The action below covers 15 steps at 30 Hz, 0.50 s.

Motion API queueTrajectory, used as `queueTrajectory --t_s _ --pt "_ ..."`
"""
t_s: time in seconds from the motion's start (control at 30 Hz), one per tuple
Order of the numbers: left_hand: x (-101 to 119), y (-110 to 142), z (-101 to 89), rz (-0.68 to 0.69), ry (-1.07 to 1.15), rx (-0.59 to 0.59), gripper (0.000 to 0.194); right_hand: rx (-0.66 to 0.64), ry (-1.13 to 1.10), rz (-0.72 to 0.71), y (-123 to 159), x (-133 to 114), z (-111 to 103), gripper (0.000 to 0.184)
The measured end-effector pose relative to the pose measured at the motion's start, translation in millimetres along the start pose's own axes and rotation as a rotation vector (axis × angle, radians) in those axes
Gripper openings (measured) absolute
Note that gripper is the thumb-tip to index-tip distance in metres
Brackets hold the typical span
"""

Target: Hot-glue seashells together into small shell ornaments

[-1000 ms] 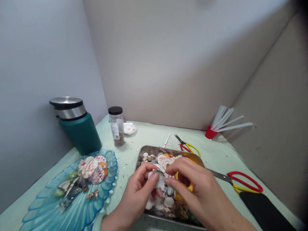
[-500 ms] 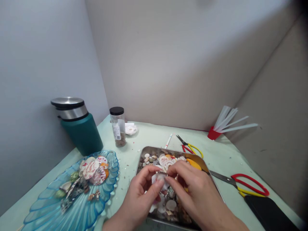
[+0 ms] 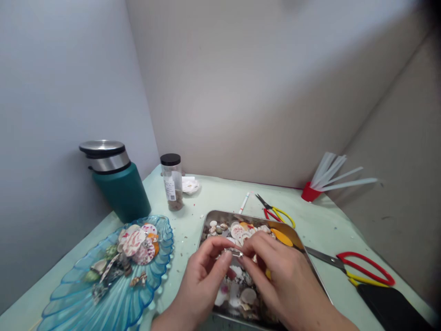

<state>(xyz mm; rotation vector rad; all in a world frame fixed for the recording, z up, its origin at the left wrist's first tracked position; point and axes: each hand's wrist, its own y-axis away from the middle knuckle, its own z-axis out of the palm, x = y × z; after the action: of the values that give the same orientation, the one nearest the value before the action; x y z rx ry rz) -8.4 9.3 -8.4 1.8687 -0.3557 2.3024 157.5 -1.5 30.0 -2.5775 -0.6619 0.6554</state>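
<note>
Over the metal tray [image 3: 320, 278], my left hand [image 3: 206, 273] pinches a small silver metal clip [image 3: 234, 252] between thumb and index finger. My right hand [image 3: 275, 264] is closed at the clip's right end, with thumb and forefinger on it. The clip is narrow and lies roughly level. Below the hands the tray holds many seashells [image 3: 237, 231], mostly white, with some orange and brown. Among them a yellow-orange piece [image 3: 282, 237] leans by the back right wall. My right hand and forearm hide part of the tray.
At left, a blue shell-shaped dish [image 3: 134, 299] holds patterned shells [image 3: 134, 241]. Behind stand a teal bottle [image 3: 124, 191] and a black-lidded jar [image 3: 171, 184]. Two scissors [image 3: 365, 271] [image 3: 272, 211], a pen [image 3: 244, 202], a black flat object [image 3: 386, 305] and a red cup of white sticks [image 3: 310, 192] surround the tray.
The silver clip has been turned and shows more plainly between my fingertips. Both hands stay over the tray. The whole scene has shifted slightly right as the camera turned.
</note>
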Motion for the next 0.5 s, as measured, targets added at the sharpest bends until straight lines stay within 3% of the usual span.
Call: queueTrajectory --t_s 0.3,0.5 --pt "-3.5 -1.5 -0.3 0.026 -0.068 0.015 0.017 0.041 0.093 -0.077 -1.3 3.8 2.1 0.016" --pt "-0.7 -2.5 0.1 -0.068 -0.033 0.014 0.022 -0.039 0.003 -0.032 -0.4 6.6 -0.1 0.013"
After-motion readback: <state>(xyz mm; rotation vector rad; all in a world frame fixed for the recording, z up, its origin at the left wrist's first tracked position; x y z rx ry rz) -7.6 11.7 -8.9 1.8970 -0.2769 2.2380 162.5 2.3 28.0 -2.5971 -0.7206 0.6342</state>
